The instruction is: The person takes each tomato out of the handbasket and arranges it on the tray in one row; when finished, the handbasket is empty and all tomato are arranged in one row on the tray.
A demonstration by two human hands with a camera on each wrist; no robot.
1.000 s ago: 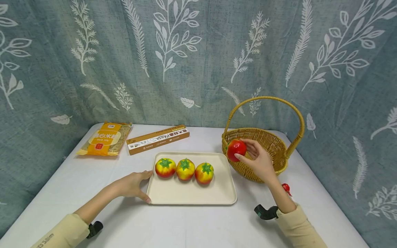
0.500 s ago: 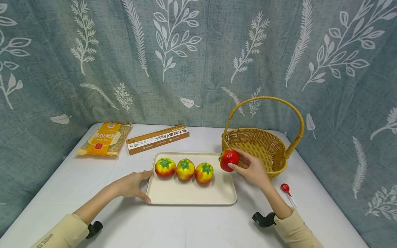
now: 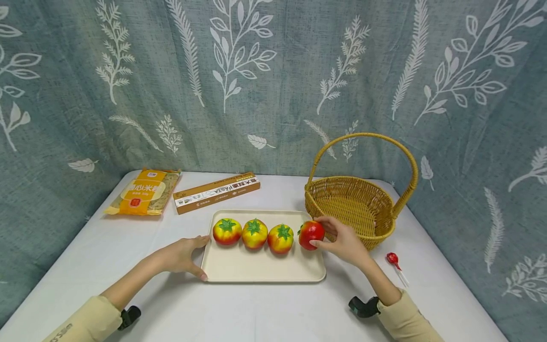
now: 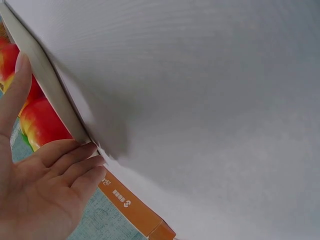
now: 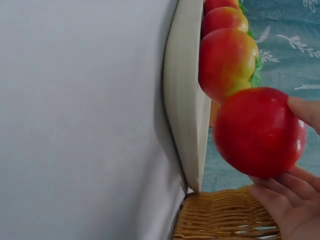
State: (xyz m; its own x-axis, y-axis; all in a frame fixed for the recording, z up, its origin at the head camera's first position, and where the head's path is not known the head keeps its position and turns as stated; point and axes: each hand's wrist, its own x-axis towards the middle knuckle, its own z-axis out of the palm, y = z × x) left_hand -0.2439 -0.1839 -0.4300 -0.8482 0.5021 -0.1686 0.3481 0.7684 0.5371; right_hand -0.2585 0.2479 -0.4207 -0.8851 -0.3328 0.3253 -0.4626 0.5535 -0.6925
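A cream tray (image 3: 256,270) lies on the table, with three yellow-and-red tomatoes in a row on it: left (image 3: 227,231), middle (image 3: 255,233) and right (image 3: 280,239). My right hand (image 3: 342,240) pinches a redder tomato (image 3: 311,235) between thumb and fingers, low over the tray's right end. In the right wrist view this tomato (image 5: 260,132) shows smooth and glossy, its green leaves hidden. My left hand (image 3: 184,256) touches the tray's left edge, thumb at the near corner and the other fingers, loosely bent, farther back along the side.
A wicker basket (image 3: 314,204) with a tall handle stands behind my right hand. A red lollipop (image 3: 392,258) lies to the right. At the back left are an orange-labelled food bag (image 3: 145,192) and a brown pasta box (image 3: 217,192). A patterned curtain (image 3: 273,95) hangs behind.
My right hand has carried the red tomato left and toward me, from in front of the basket to over the tray's right end. The left hand stays at the tray edge.
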